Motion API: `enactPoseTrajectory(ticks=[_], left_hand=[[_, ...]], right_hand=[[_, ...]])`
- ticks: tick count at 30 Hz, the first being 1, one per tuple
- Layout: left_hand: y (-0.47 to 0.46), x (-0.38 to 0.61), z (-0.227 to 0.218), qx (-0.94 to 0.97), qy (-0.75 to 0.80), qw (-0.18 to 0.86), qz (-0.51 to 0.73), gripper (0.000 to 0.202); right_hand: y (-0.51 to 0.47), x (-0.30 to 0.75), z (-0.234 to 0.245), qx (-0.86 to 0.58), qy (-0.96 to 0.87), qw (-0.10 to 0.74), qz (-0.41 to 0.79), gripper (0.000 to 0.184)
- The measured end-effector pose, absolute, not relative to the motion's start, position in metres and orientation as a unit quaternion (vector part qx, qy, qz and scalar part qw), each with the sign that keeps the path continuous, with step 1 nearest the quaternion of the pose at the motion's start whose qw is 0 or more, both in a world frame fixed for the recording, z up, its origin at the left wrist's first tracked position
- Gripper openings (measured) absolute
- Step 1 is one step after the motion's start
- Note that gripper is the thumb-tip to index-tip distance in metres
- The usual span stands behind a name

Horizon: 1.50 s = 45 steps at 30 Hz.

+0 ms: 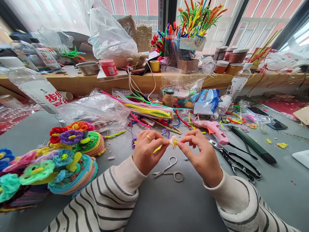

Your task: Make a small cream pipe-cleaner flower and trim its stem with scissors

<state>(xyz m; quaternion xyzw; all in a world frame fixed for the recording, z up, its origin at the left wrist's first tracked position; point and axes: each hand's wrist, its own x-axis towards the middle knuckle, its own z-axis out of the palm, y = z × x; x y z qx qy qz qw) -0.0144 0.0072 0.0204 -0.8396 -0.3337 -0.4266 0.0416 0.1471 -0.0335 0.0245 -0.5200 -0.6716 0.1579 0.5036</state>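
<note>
We pinch small white-and-yellow fuzzy piece (pixel 173 142) at center of frame: left hand (pixel 150 149), ring (pixel 149 138) on one finger, grips its white side; right hand (pixel 204 158) nips its yellow side. Just below center, we see small scissors (pixel 164 172) lying open on gray table (pixel 178 207). Right of center: pink glue gun (pixel 218 132) near larger scissors (pixel 222 150). Lower left: fuzzy flowers (pixel 36 170).

A cluttered craft workshop beside barred windows (pixel 260 29). A grey surface (pixel 173 209) holds bundled pipe cleaners (pixel 149 110), a pink glue gun (pixel 215 129), small scissors (pixel 164 172) and fuzzy handmade flowers (pixel 71 137); lidded jars (pixel 238 56) stand on the ledge (pixel 84 82) behind.
</note>
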Motion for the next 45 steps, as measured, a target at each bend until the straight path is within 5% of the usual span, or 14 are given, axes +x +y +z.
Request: enactPoseTrajectory(ticks=[8, 17, 26, 45], left_hand=[[0.007, -0.014, 0.019, -0.842, -0.341, 0.013, -0.417, 0.005], [0.009, -0.015, 0.018, -0.848, -0.343, -0.068, -0.399, 0.01], [0.014, -0.014, 0.014, -0.872, -0.301, -0.144, -0.359, 0.016], [0.01, -0.014, 0.018, -0.871, -0.274, -0.161, -0.375, 0.016]], right_hand=[[-0.032, 0.152, 0.026, -0.52, -0.67, 0.509, 0.148, 0.007], [-0.029, 0.162, 0.031, -0.459, -0.751, 0.475, -0.012, 0.012], [-0.026, 0.166, 0.032, -0.451, -0.748, 0.48, 0.08, 0.01], [-0.031, 0.159, 0.032, -0.437, -0.76, 0.479, 0.046, 0.007]])
